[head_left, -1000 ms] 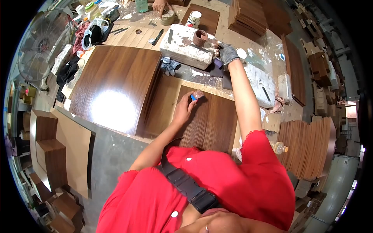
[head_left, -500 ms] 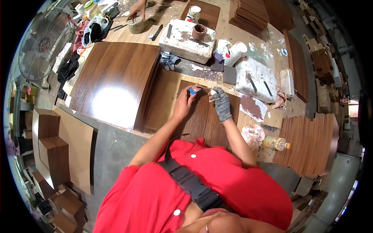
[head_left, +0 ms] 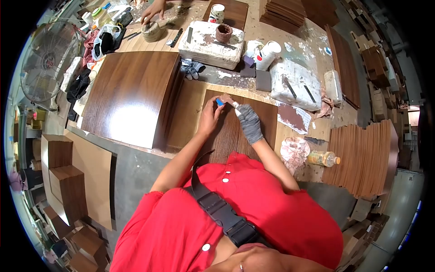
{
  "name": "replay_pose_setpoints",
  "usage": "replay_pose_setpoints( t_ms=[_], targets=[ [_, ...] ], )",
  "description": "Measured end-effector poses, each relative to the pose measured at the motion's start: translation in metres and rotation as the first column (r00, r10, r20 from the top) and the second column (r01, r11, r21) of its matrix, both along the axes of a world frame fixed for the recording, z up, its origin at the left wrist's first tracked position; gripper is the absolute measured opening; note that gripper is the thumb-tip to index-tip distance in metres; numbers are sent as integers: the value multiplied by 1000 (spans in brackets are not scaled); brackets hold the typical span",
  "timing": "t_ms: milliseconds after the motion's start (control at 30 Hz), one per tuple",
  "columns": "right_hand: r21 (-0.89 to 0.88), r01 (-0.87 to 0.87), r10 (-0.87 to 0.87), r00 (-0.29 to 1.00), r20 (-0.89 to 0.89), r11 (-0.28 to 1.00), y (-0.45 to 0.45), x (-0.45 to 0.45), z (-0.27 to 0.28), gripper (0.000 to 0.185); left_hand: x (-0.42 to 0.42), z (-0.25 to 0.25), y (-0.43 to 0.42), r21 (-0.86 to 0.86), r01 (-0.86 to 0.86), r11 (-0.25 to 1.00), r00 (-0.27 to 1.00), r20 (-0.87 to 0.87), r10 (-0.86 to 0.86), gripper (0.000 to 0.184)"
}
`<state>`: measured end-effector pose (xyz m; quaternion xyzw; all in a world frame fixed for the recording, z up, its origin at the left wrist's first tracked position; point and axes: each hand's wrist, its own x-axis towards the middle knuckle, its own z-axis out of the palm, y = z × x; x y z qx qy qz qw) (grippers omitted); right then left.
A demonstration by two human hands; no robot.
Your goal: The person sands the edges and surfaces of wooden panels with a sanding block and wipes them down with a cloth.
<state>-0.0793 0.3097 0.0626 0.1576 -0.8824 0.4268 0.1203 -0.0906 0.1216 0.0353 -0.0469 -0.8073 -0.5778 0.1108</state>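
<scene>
My bare left hand point(head_left: 209, 117) pinches a small blue-and-brown piece point(head_left: 220, 102), its upper part coated in brown; its exact kind is hard to make out. My right hand point(head_left: 248, 121), in a grey glove with bare fingertips, is closed just to the right, its fingertips at the brown end of that piece. Whether a thin tool sits in those fingers cannot be told. Beneath both hands lies a dark wood-grain panel point(head_left: 226, 131), its near edge against my red clothing.
At left is a stack of glossy brown panels point(head_left: 131, 86). White-wrapped blocks point(head_left: 210, 50) hold a brown pot point(head_left: 224, 33) and blades. A white bottle point(head_left: 268, 55), crumpled cloth point(head_left: 294, 152), plastic bottle point(head_left: 324, 158) and board stack point(head_left: 360, 158) lie rightward. Another person's hand point(head_left: 153, 11) touches a round container point(head_left: 153, 31).
My gloved right hand has moved left, bringing its fingertips to the small piece in my left hand. The view has shifted slightly.
</scene>
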Motion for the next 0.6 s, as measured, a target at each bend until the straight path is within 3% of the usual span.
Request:
replay_pose_setpoints(
  t_ms=[33,100,167,233,300,367,433,567,600],
  targets=[
    [74,-26,27,1000,-14,997,-1,4,-4,18,-1,-2,-1,26,-6,1000,1000,17,5,36],
    [20,-66,67,997,-33,998,-4,10,-5,16,1,-4,-2,6,-24,1000,1000,-17,24,36],
    [-17,10,-12,997,-75,1000,-7,9,4,14,1,-3,0,-8,-31,999,998,-49,31,36],
    [-60,38,-39,999,-24,998,-9,0,13,13,0,-2,-1,-21,7,1000,1000,16,-7,36],
    [-76,52,-50,998,22,996,-9,-8,0,13,1,0,-1,-40,-13,999,999,-33,12,36],
    [-31,-12,11,1000,-29,999,-6,-1,-8,15,1,2,-2,90,25,996,993,116,-35,38],
    [36,-38,40,998,-57,999,-11,10,0,17,3,7,-3,92,11,996,993,116,-22,37],
    [-156,65,-55,996,65,986,-15,4,22,19,0,-8,0,116,17,993,993,111,-30,37],
    [-167,105,-85,989,121,980,-10,-1,-1,23,0,-5,-1,77,20,997,991,129,-30,38]
  ],
)
